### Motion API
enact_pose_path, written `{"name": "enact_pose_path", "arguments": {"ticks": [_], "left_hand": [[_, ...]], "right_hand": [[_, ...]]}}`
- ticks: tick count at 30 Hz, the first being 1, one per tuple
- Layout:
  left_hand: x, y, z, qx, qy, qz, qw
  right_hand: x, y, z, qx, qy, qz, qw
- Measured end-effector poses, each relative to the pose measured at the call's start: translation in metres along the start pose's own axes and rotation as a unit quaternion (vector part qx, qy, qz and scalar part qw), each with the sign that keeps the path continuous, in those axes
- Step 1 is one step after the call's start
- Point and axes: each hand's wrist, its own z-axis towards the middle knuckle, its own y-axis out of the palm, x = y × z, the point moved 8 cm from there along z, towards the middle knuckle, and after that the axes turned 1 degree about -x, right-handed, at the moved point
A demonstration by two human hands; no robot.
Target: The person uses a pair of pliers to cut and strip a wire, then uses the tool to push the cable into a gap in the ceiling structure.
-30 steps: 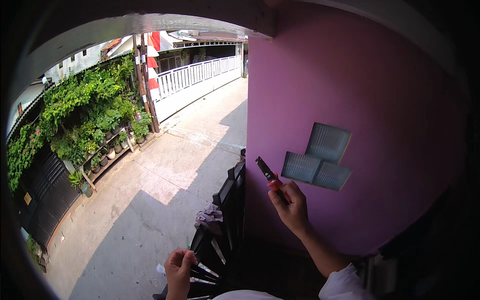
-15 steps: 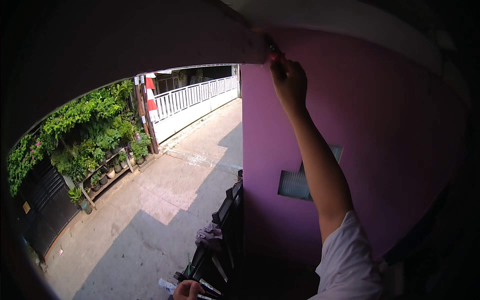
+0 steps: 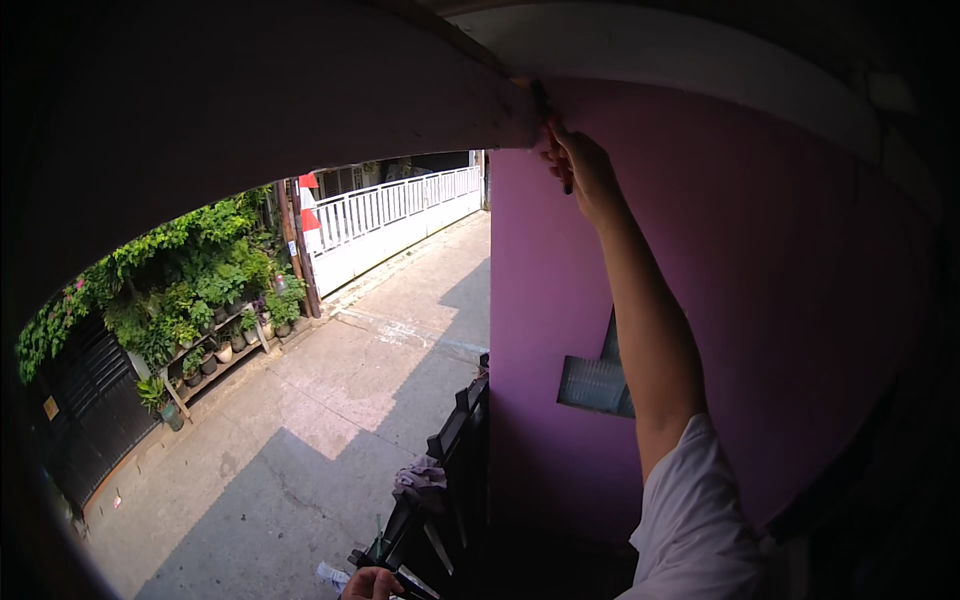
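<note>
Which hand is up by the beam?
The right hand, raised near the beam and gripping a red-and-black tool. The left hand is low, at the bottom edge by the black railing.

Sunlit street (image 3: pixel 325 395), dim purple wall (image 3: pixel 790 280)

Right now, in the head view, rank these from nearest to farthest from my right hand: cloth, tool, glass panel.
From your right hand:
1. Tool: in its grip.
2. Glass panel: below it, in the purple wall, partly hidden by your forearm.
3. Cloth: low and to the left, on the black fence.
</note>
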Motion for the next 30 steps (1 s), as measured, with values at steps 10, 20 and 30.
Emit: {"name": "enact_pose_path", "arguments": {"ticks": [10,20,30], "left_hand": [[0.005,-0.006,-0.001,0.008,-0.015,0.009,1.000],[0.002,-0.008,0.003,0.004,-0.017,0.014,1.000],[0.000,-0.007,0.003,0.007,-0.019,-0.004,1.000]], "right_hand": [[-0.002,0.002,0.008,-0.033,0.018,0.033,0.999],[-0.001,-0.001,0.015,-0.012,0.017,0.025,0.999],[0.002,-0.002,0.015,-0.015,0.046,0.048,0.998]]}}
